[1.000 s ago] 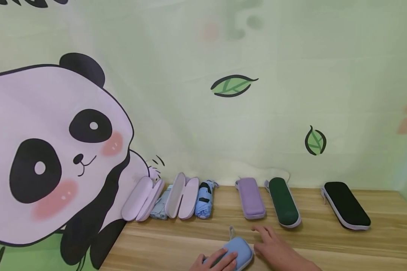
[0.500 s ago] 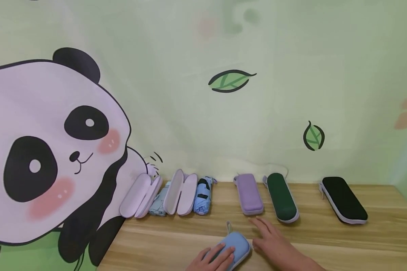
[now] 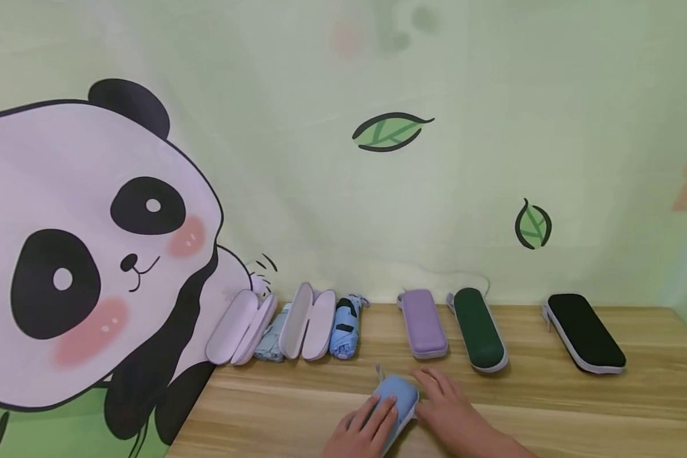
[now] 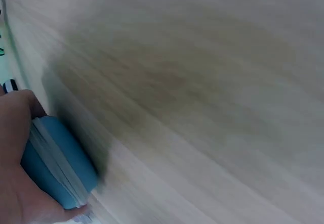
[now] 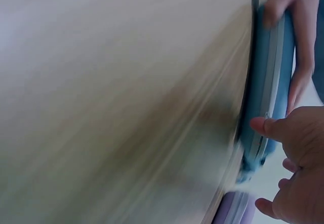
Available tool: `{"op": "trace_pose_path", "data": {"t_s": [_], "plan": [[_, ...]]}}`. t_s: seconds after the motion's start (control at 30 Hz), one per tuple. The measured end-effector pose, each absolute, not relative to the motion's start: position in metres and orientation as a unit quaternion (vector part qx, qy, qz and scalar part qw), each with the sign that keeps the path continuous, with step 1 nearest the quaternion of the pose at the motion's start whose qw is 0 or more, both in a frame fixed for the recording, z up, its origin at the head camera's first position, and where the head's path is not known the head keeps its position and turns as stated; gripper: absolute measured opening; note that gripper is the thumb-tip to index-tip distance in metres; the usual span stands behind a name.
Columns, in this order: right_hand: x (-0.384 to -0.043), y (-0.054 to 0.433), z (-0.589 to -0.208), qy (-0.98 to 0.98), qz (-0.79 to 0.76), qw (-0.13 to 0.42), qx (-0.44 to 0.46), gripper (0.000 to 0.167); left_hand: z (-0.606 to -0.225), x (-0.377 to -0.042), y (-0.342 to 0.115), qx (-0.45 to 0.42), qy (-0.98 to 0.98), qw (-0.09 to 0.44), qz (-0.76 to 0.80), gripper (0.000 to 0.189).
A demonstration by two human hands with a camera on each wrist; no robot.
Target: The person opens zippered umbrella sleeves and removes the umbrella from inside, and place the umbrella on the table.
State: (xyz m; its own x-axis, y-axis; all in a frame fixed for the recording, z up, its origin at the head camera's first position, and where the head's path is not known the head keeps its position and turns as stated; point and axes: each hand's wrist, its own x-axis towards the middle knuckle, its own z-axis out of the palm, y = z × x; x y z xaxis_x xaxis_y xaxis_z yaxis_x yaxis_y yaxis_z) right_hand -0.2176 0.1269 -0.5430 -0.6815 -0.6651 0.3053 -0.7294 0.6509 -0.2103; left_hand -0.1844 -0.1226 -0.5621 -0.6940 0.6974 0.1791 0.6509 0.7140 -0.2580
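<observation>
A light-blue zip case [image 3: 397, 397] lies on the wooden table in the near middle. My left hand [image 3: 363, 429] grips it, fingers laid across the top; in the left wrist view the thumb of that left hand [image 4: 17, 168] reaches the case's end. At the other side, my right hand [image 3: 446, 410] is close against the case with its fingers fairly straight. In the right wrist view, the thumb of the right hand [image 5: 304, 153] touches the blue zip case [image 5: 271, 77] along its pale zip seam. Whether a second finger meets that thumb is hidden.
Beyond the hands lie closed purple [image 3: 425, 324], dark green [image 3: 479, 331] and black [image 3: 586, 334] zip cases. Two opened cases [image 3: 242, 327] sit at the back left, beside a grey-blue folded bundle [image 3: 273, 337] and a rolled blue umbrella-like bundle [image 3: 345, 327]. A panda-printed cloth hangs behind.
The right hand has come closer, and its thumb now meets the blue case. The case has turned slightly, and the left hand's fingers have spread further along its top.
</observation>
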Motion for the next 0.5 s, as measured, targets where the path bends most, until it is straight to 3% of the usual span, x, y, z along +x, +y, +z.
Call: {"op": "trace_pose_path", "data": {"t_s": [0.27, 0.33, 0.5], "plan": [[-0.21, 0.107, -0.54, -0.896, 0.18, 0.092, 0.395, 0.011, -0.558, -0.191, -0.103, -0.306, -0.944, 0.101, 0.073, 0.089], [-0.21, 0.107, -0.541, -0.903, 0.169, 0.095, 0.383, 0.007, -0.556, -0.195, -0.104, -0.314, -0.944, 0.083, 0.055, 0.091], [-0.217, 0.108, -0.542, -0.92, 0.138, 0.115, 0.348, 0.015, -0.548, -0.208, -0.114, -0.387, -0.921, 0.031, -0.015, 0.099]]}}
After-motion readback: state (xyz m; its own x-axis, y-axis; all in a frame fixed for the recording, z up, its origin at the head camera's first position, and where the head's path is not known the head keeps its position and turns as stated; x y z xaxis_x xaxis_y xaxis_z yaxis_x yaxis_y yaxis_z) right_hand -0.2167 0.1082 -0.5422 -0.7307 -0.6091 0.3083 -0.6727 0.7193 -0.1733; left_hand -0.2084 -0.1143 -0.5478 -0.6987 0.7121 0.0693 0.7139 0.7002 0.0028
